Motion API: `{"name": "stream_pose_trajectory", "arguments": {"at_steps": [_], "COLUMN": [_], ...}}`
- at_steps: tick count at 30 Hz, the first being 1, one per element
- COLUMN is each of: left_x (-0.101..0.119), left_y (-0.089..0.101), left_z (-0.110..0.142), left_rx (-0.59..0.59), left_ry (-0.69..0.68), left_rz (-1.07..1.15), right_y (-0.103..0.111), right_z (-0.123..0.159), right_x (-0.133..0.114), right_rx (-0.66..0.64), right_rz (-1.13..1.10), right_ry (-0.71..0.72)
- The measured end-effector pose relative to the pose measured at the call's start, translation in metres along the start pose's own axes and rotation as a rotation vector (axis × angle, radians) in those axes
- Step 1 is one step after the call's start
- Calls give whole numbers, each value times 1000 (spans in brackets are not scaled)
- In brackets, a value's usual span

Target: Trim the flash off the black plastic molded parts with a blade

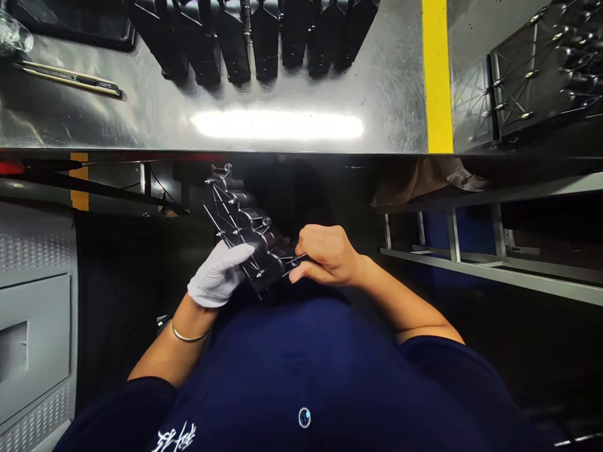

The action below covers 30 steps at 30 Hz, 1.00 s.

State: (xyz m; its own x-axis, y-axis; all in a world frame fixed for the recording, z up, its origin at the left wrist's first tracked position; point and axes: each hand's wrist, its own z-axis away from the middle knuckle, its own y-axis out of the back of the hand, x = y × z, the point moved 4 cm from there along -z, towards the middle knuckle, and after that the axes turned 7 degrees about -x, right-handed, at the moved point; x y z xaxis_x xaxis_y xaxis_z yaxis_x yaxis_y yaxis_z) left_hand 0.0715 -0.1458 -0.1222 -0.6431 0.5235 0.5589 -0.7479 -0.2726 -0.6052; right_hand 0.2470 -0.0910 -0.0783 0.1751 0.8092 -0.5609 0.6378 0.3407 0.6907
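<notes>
My left hand [217, 274], in a white glove, grips a black moulded plastic part [249, 229] in front of my body, below the bench edge. The part has ribs, round sleeves and small screw bosses, and it slants from upper left to lower right. My left thumb lies across its ribbed face. My bare right hand [327, 254] is closed at the part's lower right end, the thumb below and the fingers curled above. A thin shiny edge shows between finger and thumb; whether it belongs to the part or to a small tool I cannot tell.
On the metal bench [391, 94] stands a row of several black parts [266, 47]. A utility knife [73, 80] lies left, near a black tray [75, 25]. Yellow tape [438, 81] crosses the bench; more black parts [527, 81] are beyond it. A metal frame [475, 263] stands right.
</notes>
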Motion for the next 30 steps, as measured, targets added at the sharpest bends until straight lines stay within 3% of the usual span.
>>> {"name": "stream_pose_trajectory", "arguments": {"at_steps": [4, 8, 14, 20, 25, 28, 30], "left_x": [-7, -12, -15, -17, -16, -14, -12], "left_y": [-1, -3, -5, -11, -10, -8, -9], "left_z": [-2, -2, -3, -3, -3, -2, -1], "left_rx": [86, 97, 164, 148, 153, 134, 55], "left_ry": [39, 113, 98, 152, 103, 115, 191], "left_rz": [74, 124, 201, 231, 218, 229, 264], "right_y": [-1, 1, 0, 4, 2, 3, 9], "right_z": [2, 3, 2, 3, 1, -1, -2], "right_x": [5, 11, 13, 17, 13, 14, 19], "right_rx": [-8, 34, 4, 74, 6, -45, 24], "right_rz": [66, 26, 70, -22, 47, -123, -274], "right_ry": [-26, -71, -55, -97, -86, -96, -115]}}
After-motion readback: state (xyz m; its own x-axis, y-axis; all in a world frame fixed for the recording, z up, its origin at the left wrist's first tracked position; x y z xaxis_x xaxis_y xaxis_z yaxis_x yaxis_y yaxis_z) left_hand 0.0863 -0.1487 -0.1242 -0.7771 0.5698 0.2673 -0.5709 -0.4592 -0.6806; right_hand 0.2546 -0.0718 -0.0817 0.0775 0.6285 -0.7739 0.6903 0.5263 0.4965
